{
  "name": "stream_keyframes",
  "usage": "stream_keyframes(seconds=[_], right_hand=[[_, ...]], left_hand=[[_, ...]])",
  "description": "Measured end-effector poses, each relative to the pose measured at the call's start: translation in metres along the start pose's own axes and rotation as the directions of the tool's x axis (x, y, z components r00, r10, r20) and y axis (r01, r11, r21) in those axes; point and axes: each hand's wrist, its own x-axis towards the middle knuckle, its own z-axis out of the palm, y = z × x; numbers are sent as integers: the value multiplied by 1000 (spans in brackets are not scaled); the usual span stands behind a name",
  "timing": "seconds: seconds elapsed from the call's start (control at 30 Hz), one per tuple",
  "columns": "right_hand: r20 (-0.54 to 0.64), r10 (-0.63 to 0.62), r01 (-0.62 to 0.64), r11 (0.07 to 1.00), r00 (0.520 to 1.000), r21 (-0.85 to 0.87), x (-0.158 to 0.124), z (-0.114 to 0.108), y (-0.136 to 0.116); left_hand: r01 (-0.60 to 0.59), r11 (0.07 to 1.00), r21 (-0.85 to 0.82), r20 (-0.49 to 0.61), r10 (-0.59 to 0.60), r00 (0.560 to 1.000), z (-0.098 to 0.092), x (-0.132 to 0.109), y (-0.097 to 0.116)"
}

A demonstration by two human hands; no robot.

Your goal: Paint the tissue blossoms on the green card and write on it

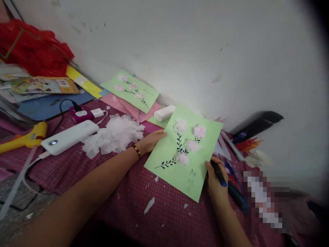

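A light green paper card (164, 151), decorated with pinkish-white tissue flowers, dark leafy stems and some handwriting, is held up tilted above the table. My left hand (151, 141) grips its left edge, the fingertips partly hidden behind the sheet. At the right edge, my right hand (216, 180) pinches the card and also holds a dark marker pen (219, 174) with a blue end against the palm. A pile of white tissue pieces (118, 133) lies beside my left wrist. Behind it, a similar green card (147, 91) rests on pink sheets near the wall.
A plaid cloth (120, 202) with paper scraps covers the table. On the left are a white power bank (69, 137), a yellow glue gun (36, 135), a purple socket adapter (81, 114) and a red bag (38, 48). A black roll (259, 121) leans at the wall.
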Motion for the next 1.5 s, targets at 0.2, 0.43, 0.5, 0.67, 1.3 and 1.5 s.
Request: stream_keyframes(seconds=[0.2, 0.43, 0.5, 0.67, 1.3, 1.5], right_hand=[[1, 1, -1, 1000, 1000, 5, 1, -1, 3], [13, -19, 19, 1000, 1000, -24, -1, 0, -6], [19, -23, 23, 999, 1000, -32, -2, 0, -9], [30, -61, 61, 998, 998, -20, -2, 1, -6], [33, -68, 69, 997, 997, -43, -3, -1, -4], [0, -62, 62, 997, 998, -55, -3, -1, -6]], left_hand=[[-3, 1000, 4, -6, 3, 1000, -1, 0, -1], [1, 1000, 22, 16, -2, 1000, 0, -1, 0], [23, 999, 25, -1, -23, 1000, 2, -2, 1], [24, 999, 26, 2, -24, 1000, 3, -3, 3], [142, 985, 97, 37, -146, 989, -1, -4, 0], [171, 978, 122, 94, -182, 979, -1, -5, 2]])
